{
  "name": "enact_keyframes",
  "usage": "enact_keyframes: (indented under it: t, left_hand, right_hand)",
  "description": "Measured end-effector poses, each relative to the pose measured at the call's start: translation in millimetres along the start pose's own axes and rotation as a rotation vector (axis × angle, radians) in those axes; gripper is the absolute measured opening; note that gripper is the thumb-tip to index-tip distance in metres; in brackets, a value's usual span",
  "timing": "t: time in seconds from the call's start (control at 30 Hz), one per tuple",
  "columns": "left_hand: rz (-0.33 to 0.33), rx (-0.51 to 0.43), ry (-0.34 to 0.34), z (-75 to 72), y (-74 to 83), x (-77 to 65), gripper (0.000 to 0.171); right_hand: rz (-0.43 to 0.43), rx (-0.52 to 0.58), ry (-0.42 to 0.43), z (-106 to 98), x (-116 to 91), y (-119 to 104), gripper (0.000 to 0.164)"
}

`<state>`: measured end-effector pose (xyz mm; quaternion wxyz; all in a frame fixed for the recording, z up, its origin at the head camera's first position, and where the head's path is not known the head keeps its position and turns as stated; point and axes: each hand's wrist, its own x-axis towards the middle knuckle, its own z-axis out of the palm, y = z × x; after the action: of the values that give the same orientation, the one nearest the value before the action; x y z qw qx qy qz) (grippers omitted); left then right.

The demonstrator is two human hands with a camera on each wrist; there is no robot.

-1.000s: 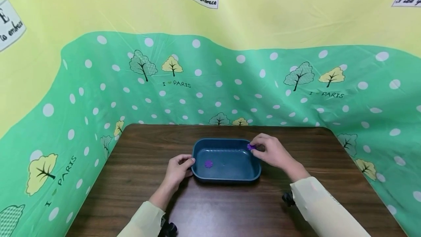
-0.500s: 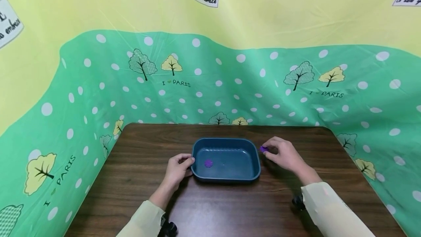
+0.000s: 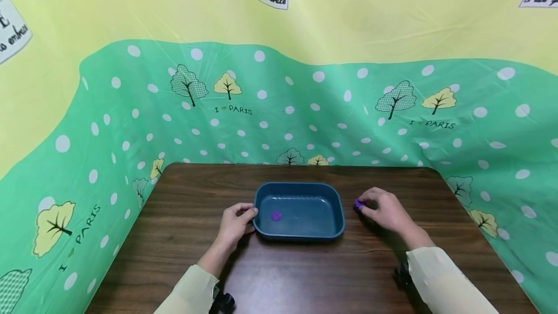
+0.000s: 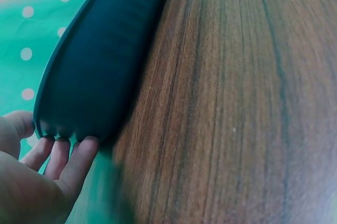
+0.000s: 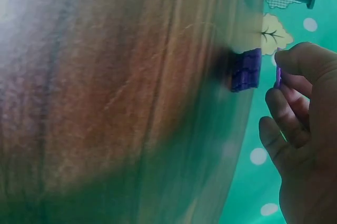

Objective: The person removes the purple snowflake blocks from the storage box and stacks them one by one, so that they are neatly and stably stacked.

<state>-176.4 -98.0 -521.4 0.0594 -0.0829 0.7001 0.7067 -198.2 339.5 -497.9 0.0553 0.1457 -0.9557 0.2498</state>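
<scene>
A dark blue rectangular tub point(image 3: 300, 234) stands on the table, with a flat purple flower-shaped piece point(image 3: 276, 215) lying inside, toward its left. My left hand point(image 3: 235, 224) grips the tub's left end, thumb at the rim and fingertips against the outer wall point(image 4: 100, 50). To the right of the tub, my right hand point(image 3: 385, 210) pinches a thin purple piece point(image 5: 278, 68) between thumb and fingers. Right under it, a short stack of purple pieces point(image 5: 246, 70) rests on the table, a small gap showing between piece and stack.
The brown wood-grain table point(image 3: 279, 275) ends at a green and yellow printed cloth point(image 3: 287, 130) hung behind and along both sides. Black wrist cameras point(image 3: 224, 303) sit at both light sleeves point(image 3: 444, 280).
My right hand has carried the purple piece from over the tub's right rim, rightward and down to the stack on the table. The left hand and the tub have stayed put.
</scene>
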Motion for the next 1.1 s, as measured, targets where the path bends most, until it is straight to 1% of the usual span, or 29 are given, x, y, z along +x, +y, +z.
enact_keyframes:
  t: [0.13,0.33,0.67,1.1]
  left_hand:
    - [0.003,-0.003,-0.004,0.1,0.0,-0.2,0.033]
    - [0.005,-0.004,-0.004,0.2,0.7,-1.0,0.034]
    - [0.003,-0.002,-0.009,-1.2,-0.1,-1.5,0.035]
    - [0.000,-0.011,-0.004,-0.3,-0.8,-1.2,0.036]
  right_hand:
    - [0.019,-0.011,-0.013,1.4,-1.9,2.3,0.020]
    - [-0.009,-0.014,-0.005,4.7,-2.6,5.7,0.019]
    - [-0.027,-0.040,0.007,10.4,-2.3,10.6,0.018]
    - [-0.026,-0.036,0.008,12.0,-2.2,11.8,0.016]
